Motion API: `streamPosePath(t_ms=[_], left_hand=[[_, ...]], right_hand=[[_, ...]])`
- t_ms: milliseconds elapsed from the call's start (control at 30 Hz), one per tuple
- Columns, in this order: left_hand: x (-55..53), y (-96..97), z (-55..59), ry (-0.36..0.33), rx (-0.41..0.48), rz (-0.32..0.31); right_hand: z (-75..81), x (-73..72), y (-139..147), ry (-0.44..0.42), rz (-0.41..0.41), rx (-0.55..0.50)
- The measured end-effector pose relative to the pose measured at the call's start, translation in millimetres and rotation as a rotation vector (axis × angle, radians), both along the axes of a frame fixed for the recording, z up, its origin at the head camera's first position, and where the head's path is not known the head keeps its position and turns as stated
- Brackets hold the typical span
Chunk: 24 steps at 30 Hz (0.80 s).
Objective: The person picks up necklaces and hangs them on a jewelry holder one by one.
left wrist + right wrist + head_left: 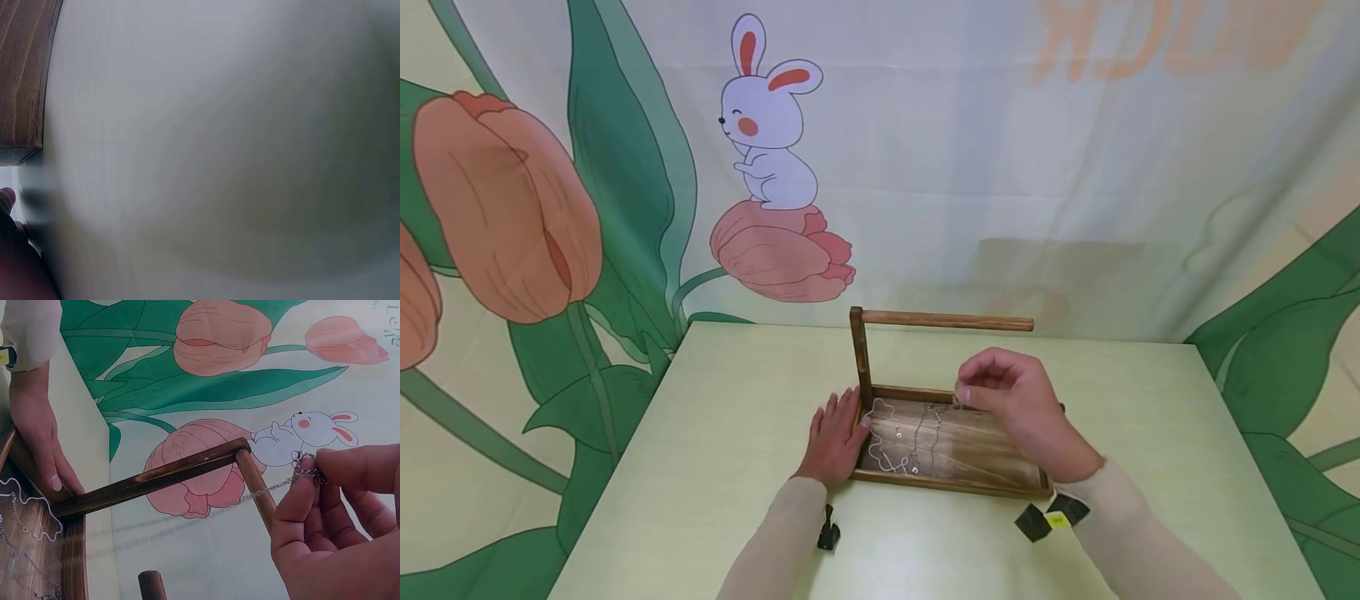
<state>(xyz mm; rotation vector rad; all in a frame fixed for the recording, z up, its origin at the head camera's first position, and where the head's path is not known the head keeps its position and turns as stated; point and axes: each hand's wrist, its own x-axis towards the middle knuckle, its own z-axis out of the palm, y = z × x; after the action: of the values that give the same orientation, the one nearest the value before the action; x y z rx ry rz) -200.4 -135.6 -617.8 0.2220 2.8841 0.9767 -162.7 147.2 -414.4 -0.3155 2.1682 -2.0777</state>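
Observation:
My right hand (1018, 400) is raised over the back of a brown wooden tray (955, 486). Between its thumb and fingers it pinches a bunched silver chain necklace (306, 472), and thin strands run down from there toward the tray in the right wrist view. My left hand (835, 437) lies with fingers straight on the table by the tray's left end, its thumb touching the rim. Several fine necklaces lie on the tray floor, among them a pale wavy chain (55, 536) at the left. The left wrist view shows mostly blurred tabletop.
A wooden post (860, 354) rises from the tray's back left corner and carries a horizontal bar (947, 320) over the back. Behind the pale table (737, 375) hangs a curtain (925, 167) printed with tulips and a rabbit.

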Motion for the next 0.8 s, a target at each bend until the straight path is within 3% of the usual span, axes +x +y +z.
streamPosePath(t_ms=[400, 800], left_hand=[[-1.1, -0.8, 2.0, 0.006, 0.007, 0.005], [-0.7, -0.5, -1.5, -0.003, -0.005, 0.003]], right_hand=[[8.7, -6.2, -3.9, 0.01, -0.008, 0.012], [9.2, -9.6, -6.4, 0.132, -0.02, 0.105]])
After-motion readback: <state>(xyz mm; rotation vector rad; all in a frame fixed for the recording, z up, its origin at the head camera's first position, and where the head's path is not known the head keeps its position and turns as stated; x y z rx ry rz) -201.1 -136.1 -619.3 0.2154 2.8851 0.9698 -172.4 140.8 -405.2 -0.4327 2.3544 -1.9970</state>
